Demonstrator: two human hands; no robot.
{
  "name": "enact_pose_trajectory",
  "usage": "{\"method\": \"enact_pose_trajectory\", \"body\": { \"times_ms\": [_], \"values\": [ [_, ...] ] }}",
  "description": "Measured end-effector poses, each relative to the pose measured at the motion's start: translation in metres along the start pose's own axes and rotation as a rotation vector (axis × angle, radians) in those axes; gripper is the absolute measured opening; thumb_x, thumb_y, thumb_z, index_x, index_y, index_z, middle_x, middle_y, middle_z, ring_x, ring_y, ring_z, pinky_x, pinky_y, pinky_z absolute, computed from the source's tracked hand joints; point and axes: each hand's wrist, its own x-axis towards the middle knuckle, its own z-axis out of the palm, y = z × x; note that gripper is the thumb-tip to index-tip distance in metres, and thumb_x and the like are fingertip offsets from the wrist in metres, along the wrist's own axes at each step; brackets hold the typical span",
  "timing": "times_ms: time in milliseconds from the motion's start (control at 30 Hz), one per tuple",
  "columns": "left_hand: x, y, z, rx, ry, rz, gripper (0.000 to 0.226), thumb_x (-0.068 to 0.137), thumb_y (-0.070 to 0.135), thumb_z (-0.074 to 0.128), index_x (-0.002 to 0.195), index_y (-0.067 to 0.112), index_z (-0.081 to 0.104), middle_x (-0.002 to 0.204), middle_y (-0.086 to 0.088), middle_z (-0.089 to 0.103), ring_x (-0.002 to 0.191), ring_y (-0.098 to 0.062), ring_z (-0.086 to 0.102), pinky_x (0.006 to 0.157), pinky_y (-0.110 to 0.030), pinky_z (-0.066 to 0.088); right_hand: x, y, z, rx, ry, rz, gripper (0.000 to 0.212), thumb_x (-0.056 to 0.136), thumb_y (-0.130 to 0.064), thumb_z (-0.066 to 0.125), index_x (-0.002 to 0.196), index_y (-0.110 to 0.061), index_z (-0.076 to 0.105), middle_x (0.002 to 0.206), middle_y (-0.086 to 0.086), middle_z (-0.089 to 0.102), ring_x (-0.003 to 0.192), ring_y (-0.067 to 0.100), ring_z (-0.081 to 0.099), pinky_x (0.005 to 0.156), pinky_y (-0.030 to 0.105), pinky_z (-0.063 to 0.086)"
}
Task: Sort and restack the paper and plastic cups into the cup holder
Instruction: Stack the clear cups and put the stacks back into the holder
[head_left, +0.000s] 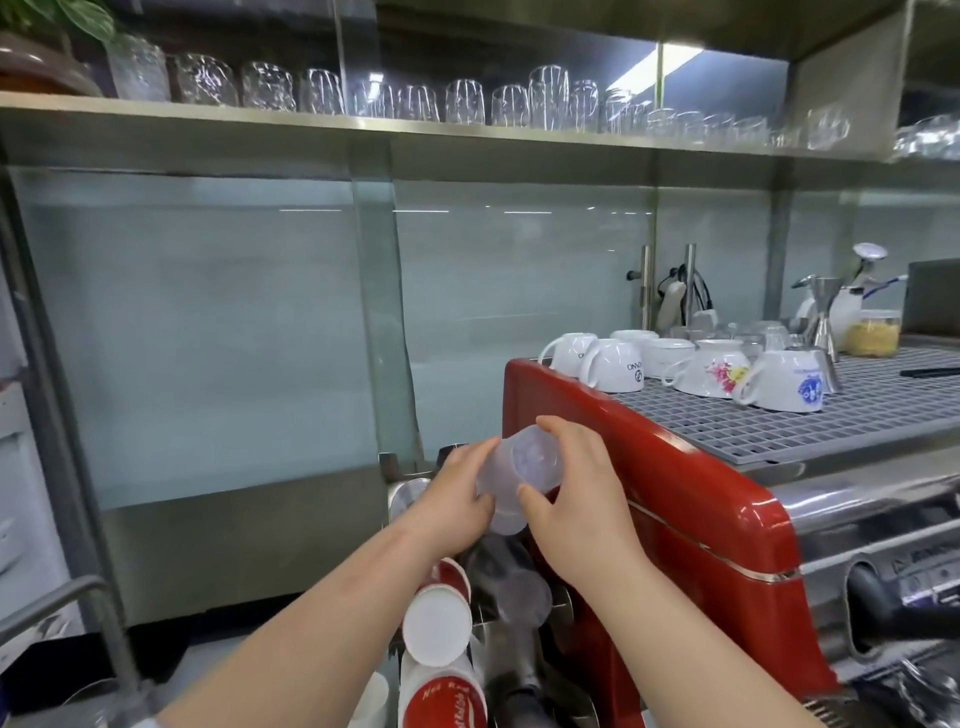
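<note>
Both hands, left (457, 496) and right (576, 499), pinch a translucent plastic cup stack (519, 475); probably light, flimsy, slippery, so grip the sidewalls gently.

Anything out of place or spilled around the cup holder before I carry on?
No spills or damage visible. Both hands, left and right, hold a clear plastic cup stack above the holder. The red-and-white paper cups below lie tilted toward the camera, which looks like normal storage.

We saw a steel shelf (311, 120) at 12 o'clock bearing upturned glasses (465, 101) | grey grid top (857, 415) of the red machine at 3 o'clock carrying inverted white mugs (615, 366), a yellow-filled jar (872, 332), a jigger (826, 312).
</note>
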Motion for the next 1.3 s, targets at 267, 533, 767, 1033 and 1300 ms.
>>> {"method": "enact_pose_trajectory", "body": {
  "times_ms": [267,533,767,1033,1300],
  "values": [
    [0.012,-0.017,0.007,0.076,-0.02,-0.038,0.073,0.087,0.011,0.05,0.15,0.038,0.026,0.155,0.008,0.03,0.131,-0.021,0.047,0.108,-0.031,0.038,0.005,0.014,0.02,0.015,-0.019,0.041,0.064,0.082,-0.005,0.063,0.14,-0.021,0.04,0.136,-0.006,0.038,0.112,-0.005,0.031,0.1,0.014,0.029],
    [0.019,-0.033,0.01,0.06,-0.013,0.014,0.079,0.077,0.029,0.068,0.147,0.037,0.033,0.148,0.008,0.037,0.135,-0.011,0.04,0.108,-0.035,0.042,0.004,0.03,0.038,0.017,-0.036,0.044,0.065,0.08,-0.001,0.064,0.138,-0.019,0.043,0.138,-0.005,0.042,0.118,-0.002,0.036,0.105,0.015,0.028],
    [0.021,-0.04,0.012,0.147,0.044,0.077,0.066,0.083,0.03,0.07,0.143,0.03,0.041,0.141,0.008,0.045,0.127,-0.009,0.047,0.103,-0.018,0.033,0.004,0.042,0.057,-0.035,-0.062,0.106,0.067,0.079,-0.004,0.066,0.141,-0.018,0.042,0.134,0.004,0.037,0.123,0.018,0.042,0.107,0.024,0.033],
    [0.032,-0.049,0.016,0.289,0.009,0.077,0.065,0.082,0.033,0.067,0.141,0.034,0.04,0.142,0.005,0.047,0.129,-0.015,0.047,0.106,-0.028,0.039,0.011,0.053,0.072,-0.143,-0.166,0.132,0.066,0.081,-0.007,0.061,0.143,-0.015,0.039,0.139,0.007,0.04,0.126,0.027,0.044,0.107,0.036,0.038],
    [0.038,-0.052,0.021,0.316,-0.032,0.098,0.064,0.08,0.031,0.07,0.138,0.029,0.042,0.139,0.003,0.048,0.129,-0.015,0.047,0.107,-0.032,0.04,0.013,0.062,0.078,-0.208,-0.234,0.169,0.061,0.086,-0.009,0.059,0.142,-0.014,0.038,0.139,0.009,0.041,0.122,0.028,0.048,0.102,0.033,0.04]
  ]
}}
